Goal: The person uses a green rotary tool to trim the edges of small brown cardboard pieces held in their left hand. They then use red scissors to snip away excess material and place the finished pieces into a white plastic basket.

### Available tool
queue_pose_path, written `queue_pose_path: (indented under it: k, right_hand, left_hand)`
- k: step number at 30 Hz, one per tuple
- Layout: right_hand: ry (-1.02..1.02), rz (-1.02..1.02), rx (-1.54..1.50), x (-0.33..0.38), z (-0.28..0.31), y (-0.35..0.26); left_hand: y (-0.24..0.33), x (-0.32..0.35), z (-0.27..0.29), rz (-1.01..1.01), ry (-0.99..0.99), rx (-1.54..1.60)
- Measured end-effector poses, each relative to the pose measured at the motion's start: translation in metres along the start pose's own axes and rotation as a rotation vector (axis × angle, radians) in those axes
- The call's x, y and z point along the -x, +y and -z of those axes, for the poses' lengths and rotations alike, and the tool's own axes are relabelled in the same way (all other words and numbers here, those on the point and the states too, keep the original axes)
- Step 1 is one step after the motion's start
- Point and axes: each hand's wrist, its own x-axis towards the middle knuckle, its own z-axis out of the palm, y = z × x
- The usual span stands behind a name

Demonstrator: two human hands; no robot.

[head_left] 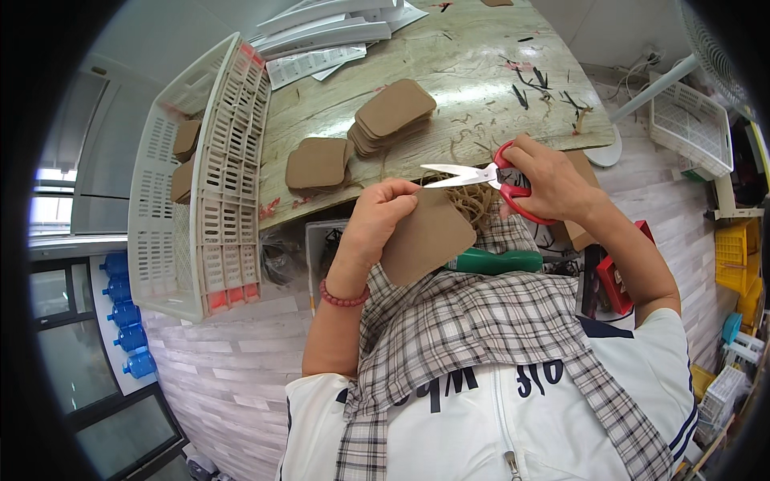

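At the far left, blue water bottles (124,313) stand in a row. A white slotted crate (233,160), marked pink in places, stands along the left edge of the bench (465,72) and contains brown pieces (187,138). White papers (329,36) are heaped toward the bench's far left corner. A low stack (315,163) of matching brown pieces sits by the near left corner; a taller, slightly fanned stack (393,108) sits just beyond it to the right. The left hand (381,216), with a red bead bracelet (343,298) at the wrist, is clamped on one brown piece (429,240) by its left side, thumb uppermost. This piece is tilted, in front of the bench's near edge and above the lap. The hands are apart from each other. A tangle of tan strips (478,202) shows behind the piece, and a green object (501,261) of undetermined kind lies below it. Red-handled scissors (489,175) are gripped in the right hand (553,176), blades parted and pointing left at the piece's upper edge; contact cannot be confirmed. Black scraps (520,99) are scattered toward the bench's right edge. A fan (714,48) stands beyond, at the right.
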Motion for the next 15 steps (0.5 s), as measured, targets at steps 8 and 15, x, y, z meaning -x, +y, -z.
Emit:
queue_pose_path:
  k: [8,15]
  right_hand:
    - [0.017,0.092,0.077,0.0004,0.0012,0.0028]
    - [0.043,0.154,0.112,0.0001,0.0025,0.005]
  left_hand:
    - [0.0039,0.0014,-0.0013,0.018,-0.044,-0.009]
    - [-0.0008,-0.001,0.0024,0.019,-0.061,0.03]
